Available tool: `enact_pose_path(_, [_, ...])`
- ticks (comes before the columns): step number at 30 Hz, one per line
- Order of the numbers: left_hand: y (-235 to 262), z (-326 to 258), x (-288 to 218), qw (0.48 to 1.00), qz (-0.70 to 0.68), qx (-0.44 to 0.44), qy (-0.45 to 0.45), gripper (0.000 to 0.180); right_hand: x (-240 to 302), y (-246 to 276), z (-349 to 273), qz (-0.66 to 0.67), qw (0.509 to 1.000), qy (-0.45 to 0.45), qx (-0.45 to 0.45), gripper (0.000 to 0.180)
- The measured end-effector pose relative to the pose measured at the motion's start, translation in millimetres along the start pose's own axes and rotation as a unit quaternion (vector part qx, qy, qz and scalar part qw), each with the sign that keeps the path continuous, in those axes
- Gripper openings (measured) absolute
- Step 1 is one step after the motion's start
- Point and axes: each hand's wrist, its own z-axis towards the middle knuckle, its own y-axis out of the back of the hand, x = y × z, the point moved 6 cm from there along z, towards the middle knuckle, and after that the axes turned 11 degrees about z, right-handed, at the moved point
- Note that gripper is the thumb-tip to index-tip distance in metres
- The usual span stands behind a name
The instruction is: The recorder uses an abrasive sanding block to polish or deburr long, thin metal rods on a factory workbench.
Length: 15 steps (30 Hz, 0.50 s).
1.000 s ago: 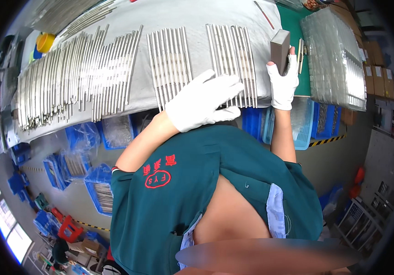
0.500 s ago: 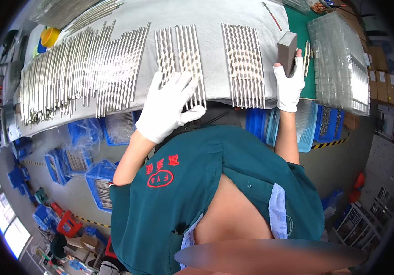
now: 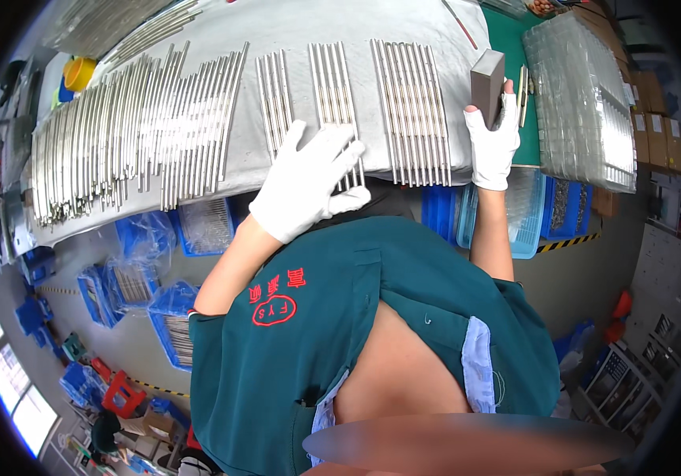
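Observation:
My left hand (image 3: 305, 184), in a white glove with fingers spread, lies over the near ends of a middle group of thin metal rods (image 3: 331, 87). Its fingertips touch these rods, and the glove hides part of them. Just left of it is a narrower group of rods (image 3: 275, 91). A wider row of metal rods (image 3: 413, 111) lies between my two hands. At the right side of the table, my right hand (image 3: 493, 155), in a white glove with bare fingertips, grips a dark grey rectangular block (image 3: 485, 89) standing upright.
Many more metal rods (image 3: 130, 127) cover the left of the white-covered table (image 3: 297, 32). Stacked clear plastic trays (image 3: 574, 103) stand at the right on a green mat (image 3: 507, 32). A thin reddish stick (image 3: 459, 24) lies far back. Blue bins (image 3: 566, 210) sit below the table edge.
My left hand has moved right, and the middle rods have slid right with it, widening the gap from the narrower group. My right hand still holds the block in about the same place.

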Motion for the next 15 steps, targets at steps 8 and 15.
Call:
enact_pose_path(8, [11.6,-18.7,15.2,0.998,0.03,0.041,0.045,0.068,0.3,0.1,-1.2,-0.012,1.0,0.02,-0.006,0.081])
enact_pose_path(15, [1.8,9.8,-13.7,0.996,-0.066,-0.034,-0.044,0.062,1.9,-1.5,0.7,-0.008,1.0,0.01,0.005,0.082])
